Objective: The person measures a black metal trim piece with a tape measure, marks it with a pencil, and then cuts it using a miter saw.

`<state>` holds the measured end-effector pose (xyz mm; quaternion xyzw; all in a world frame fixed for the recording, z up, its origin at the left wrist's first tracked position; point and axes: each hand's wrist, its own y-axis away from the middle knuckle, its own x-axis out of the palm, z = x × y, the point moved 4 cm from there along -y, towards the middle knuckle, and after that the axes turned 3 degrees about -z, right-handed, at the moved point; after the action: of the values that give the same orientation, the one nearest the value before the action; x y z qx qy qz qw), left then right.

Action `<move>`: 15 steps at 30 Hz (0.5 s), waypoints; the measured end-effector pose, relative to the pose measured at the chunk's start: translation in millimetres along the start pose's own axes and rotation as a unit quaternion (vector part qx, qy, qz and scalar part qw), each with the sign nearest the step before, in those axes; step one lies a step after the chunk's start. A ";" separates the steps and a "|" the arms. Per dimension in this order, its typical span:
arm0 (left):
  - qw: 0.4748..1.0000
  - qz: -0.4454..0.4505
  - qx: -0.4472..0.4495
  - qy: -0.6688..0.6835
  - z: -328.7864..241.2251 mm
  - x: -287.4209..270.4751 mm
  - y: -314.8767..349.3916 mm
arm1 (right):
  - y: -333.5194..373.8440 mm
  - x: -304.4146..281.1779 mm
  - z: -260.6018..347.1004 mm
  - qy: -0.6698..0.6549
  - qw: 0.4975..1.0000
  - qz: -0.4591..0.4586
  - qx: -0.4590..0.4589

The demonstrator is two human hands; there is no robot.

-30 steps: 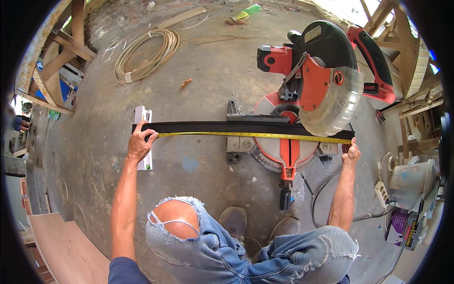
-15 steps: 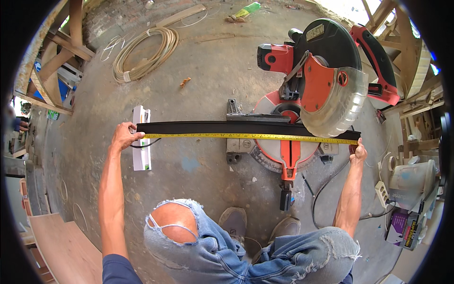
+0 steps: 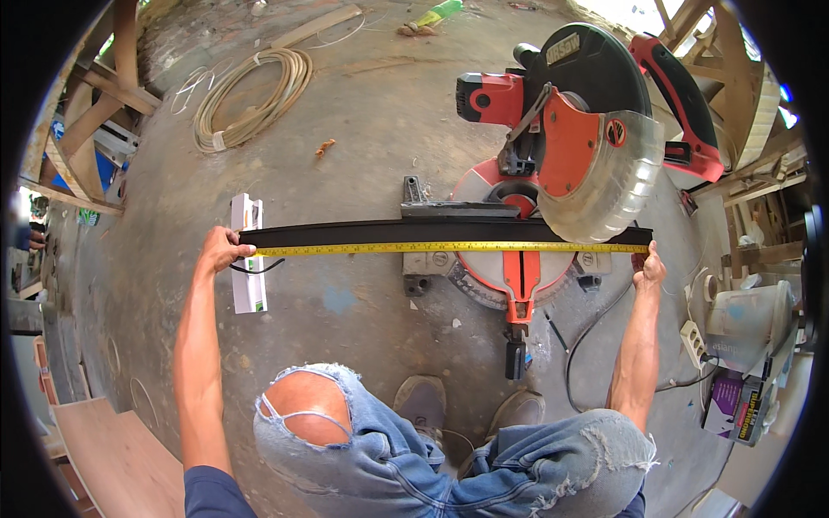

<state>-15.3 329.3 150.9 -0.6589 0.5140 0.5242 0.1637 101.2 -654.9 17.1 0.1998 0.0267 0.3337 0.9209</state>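
A long black strip (image 3: 345, 234) lies across the base of a red and black miter saw (image 3: 570, 147). Along its near edge runs the pulled-out yellow blade of a tape measure (image 3: 363, 249). My left hand (image 3: 221, 249) closes on the strip's left end, with the thumb on the tape. A thin black cord loops beside that hand, over a white box-like piece (image 3: 249, 289) on the floor. At the other end, my right hand (image 3: 650, 266) grips the tape by the strip's right end; a dark red part shows at its fingers. The saw head is raised, its clear guard covering part of the strip.
A coiled cable (image 3: 250, 99) lies at the far left, near a wooden plank (image 3: 316, 26). A green bottle (image 3: 439, 11) is at the back. On the right are a power strip (image 3: 692, 343), a black cord and a plastic bucket (image 3: 744, 319). A wooden board (image 3: 117, 462) leans at lower left.
The whole view has shifted slightly, so the scene sits a little further left. Both hands keep the tape stretched along the strip; the right fingertips have shifted slightly at its end.
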 end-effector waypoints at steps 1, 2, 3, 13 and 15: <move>1.000 -0.024 0.018 -0.007 2.6 0.8 2.1 | 4.3 3.1 0.5 -0.007 1.000 0.014 0.000; 1.000 -0.021 0.019 -0.005 6.2 2.9 3.6 | 8.8 3.4 1.8 -0.004 1.000 0.011 -0.002; 1.000 -0.021 0.023 0.003 2.5 5.2 3.5 | 10.2 0.6 7.0 -0.015 0.999 0.032 -0.002; 0.995 -0.029 0.097 -0.002 16.7 8.9 10.4 | 175.2 -7.3 10.7 0.275 0.899 0.102 -0.327; 0.994 -0.030 0.102 0.012 -0.5 16.3 15.3 | 235.5 -14.6 -2.4 0.446 0.800 0.240 -0.320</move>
<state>-29.2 314.2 142.0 -0.6603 0.5464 0.4561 0.2397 -52.8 -498.9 104.5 -0.2773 0.2774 0.5862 0.7089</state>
